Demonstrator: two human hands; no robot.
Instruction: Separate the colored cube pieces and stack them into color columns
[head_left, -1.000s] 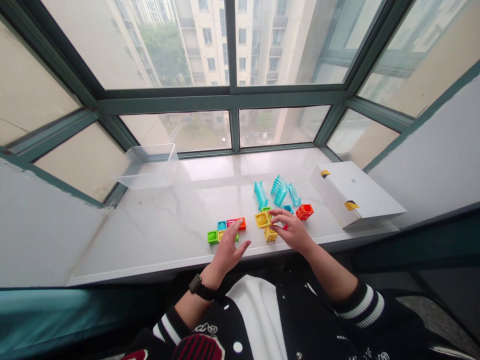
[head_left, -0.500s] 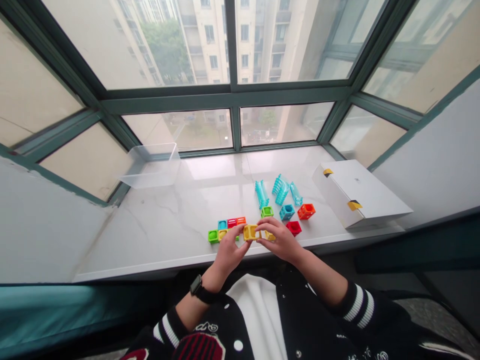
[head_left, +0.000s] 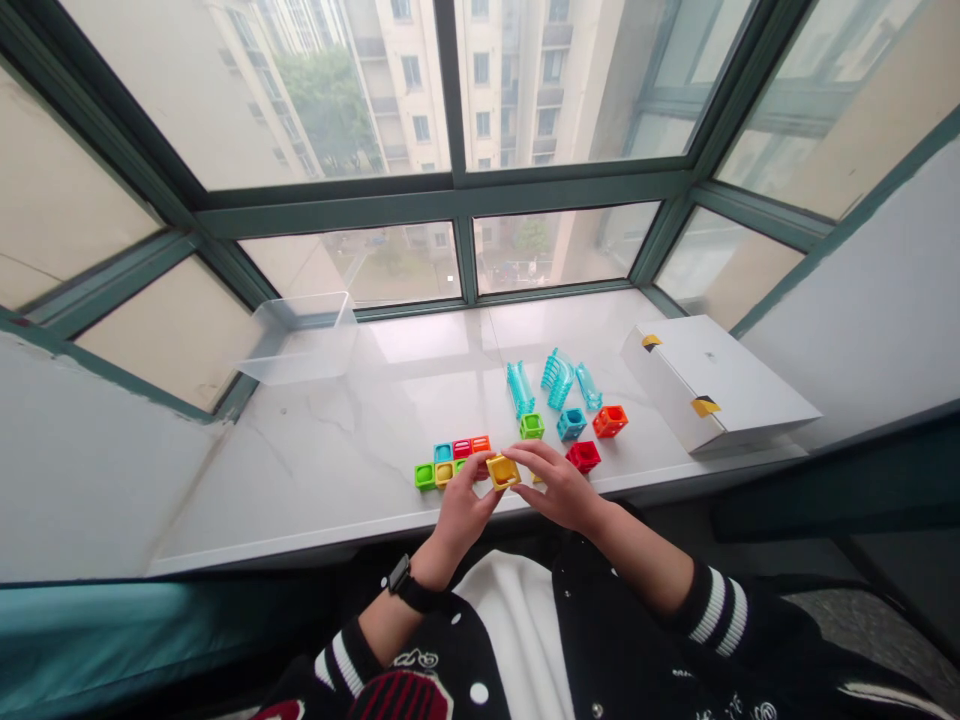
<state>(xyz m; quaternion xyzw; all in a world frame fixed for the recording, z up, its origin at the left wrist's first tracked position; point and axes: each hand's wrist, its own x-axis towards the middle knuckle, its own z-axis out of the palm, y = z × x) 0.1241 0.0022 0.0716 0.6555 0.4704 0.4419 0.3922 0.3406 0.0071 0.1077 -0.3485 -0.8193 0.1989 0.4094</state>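
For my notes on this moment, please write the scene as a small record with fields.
Left hand: holds the yellow hollow block from its left side; black smartwatch on the wrist
Right hand: holds the same block from its right side
Beside the hands: row of small hollow blocks in green, yellow, blue, red and orange
Farther: green block, blue block, red block, orange block, teal ribbed pieces
Rest: clear plastic bin, white box, marble windowsill

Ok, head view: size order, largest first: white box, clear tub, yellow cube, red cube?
White cardboard box, then clear plastic tub; yellow plastic cube and red plastic cube look alike, too close to rank.
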